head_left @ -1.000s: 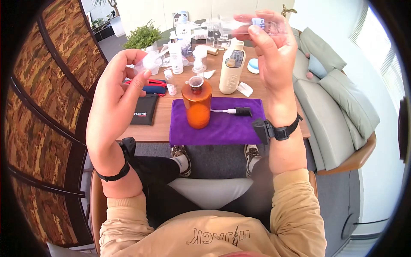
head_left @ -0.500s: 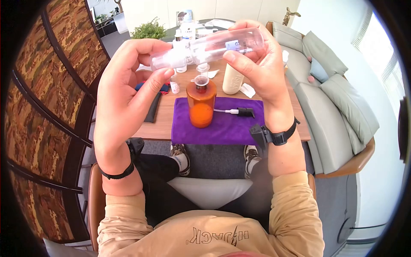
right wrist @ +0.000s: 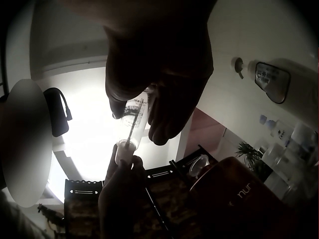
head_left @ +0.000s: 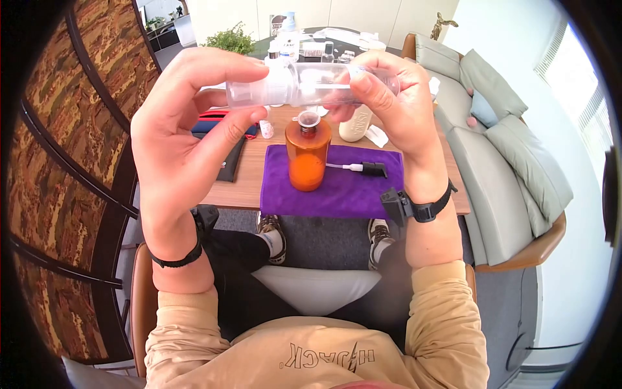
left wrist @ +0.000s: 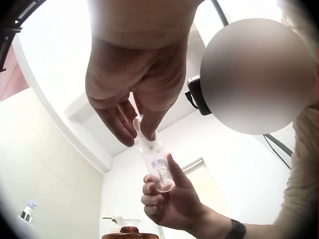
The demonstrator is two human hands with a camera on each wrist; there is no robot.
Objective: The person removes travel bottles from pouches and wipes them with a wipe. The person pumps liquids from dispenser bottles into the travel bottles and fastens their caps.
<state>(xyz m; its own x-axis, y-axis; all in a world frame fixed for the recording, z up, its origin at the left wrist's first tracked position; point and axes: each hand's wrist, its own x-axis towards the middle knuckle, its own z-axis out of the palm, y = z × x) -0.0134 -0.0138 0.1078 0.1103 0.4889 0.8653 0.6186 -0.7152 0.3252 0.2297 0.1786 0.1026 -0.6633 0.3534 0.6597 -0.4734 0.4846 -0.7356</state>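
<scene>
Above the table, a small clear spray bottle (head_left: 317,85) lies nearly level between both hands. My left hand (head_left: 173,123) pinches its capped top (head_left: 246,94) between thumb and fingers. My right hand (head_left: 405,110) grips the bottle's body near the base, over the label. In the right wrist view a thin dip tube (right wrist: 134,122) runs inside the bottle. Below stands an amber bottle (head_left: 307,162), orange in its lower part, with a small clear funnel (head_left: 310,118) in its neck. To its right a pump with a black head (head_left: 372,169) lies on a purple towel (head_left: 343,198).
Behind the amber bottle stands a cream bottle (head_left: 354,126), partly hidden by my right hand. A small patterned bottle (head_left: 266,128) and a dark pouch (head_left: 230,159) are to the left. Several more bottles crowd the far end of the table. A sofa (head_left: 483,175) runs along the right.
Both hands have come together: the capped top in the left hand and the bottle body in the right were apart, and are now joined. The bottle has turned from tilted to nearly level.
</scene>
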